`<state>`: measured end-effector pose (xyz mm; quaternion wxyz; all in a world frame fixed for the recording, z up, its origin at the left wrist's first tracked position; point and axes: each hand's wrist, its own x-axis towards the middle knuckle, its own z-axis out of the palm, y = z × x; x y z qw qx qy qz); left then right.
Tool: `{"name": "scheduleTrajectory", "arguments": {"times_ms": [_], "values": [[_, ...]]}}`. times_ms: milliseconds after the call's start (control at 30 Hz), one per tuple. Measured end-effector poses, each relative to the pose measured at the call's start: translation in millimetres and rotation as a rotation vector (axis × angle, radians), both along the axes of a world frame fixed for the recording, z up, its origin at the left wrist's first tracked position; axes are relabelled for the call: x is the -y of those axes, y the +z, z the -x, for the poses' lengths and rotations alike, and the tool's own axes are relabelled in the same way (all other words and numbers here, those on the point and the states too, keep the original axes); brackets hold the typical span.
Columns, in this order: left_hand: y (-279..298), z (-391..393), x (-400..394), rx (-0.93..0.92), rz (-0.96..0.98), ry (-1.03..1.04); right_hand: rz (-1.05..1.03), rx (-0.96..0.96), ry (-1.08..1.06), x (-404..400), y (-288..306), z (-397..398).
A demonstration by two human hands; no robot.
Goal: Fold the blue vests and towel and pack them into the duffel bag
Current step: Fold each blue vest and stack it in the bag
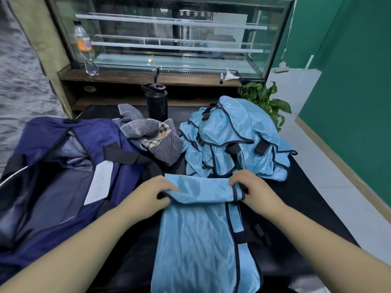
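Note:
A light blue vest (196, 233) with dark trim lies flat on the black table in front of me, its far end folded over. My left hand (148, 195) pinches the fold's left corner. My right hand (256, 191) grips the fold's right edge at the trim. Behind it sits a heap of several more blue vests (230, 140). A grey striped towel (152, 134) lies crumpled at the middle back. The navy duffel bag (53, 176) stands unzipped on the left, its grey lining showing.
A black bottle (157, 102) stands behind the towel. A clear plastic bottle (85, 47) is on the wooden ledge of a glass display case (169, 34). A green plant (264, 100) is at the table's far right. The table edge (330, 210) drops to a tiled floor on the right.

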<state>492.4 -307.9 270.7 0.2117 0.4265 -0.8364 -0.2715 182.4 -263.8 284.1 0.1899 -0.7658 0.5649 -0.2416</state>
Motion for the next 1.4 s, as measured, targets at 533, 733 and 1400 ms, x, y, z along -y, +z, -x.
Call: {"name": "scheduleTrajectory", "arguments": {"times_ms": [533,733,1400], "values": [[-13.7,14.0,-55.3,0.475,0.058,-0.133,-0.049,-0.189,-0.155,-42.0,-21.2,8.4],[-26.2,80.3,-62.8,0.171,-0.165,-0.058,-0.255,0.013,-0.362,-28.7,-25.5,-1.1],[-30.7,115.1,-58.0,-0.142,-0.565,0.100,-0.346,0.211,-0.531,-8.5,-26.5,-4.1]]}}
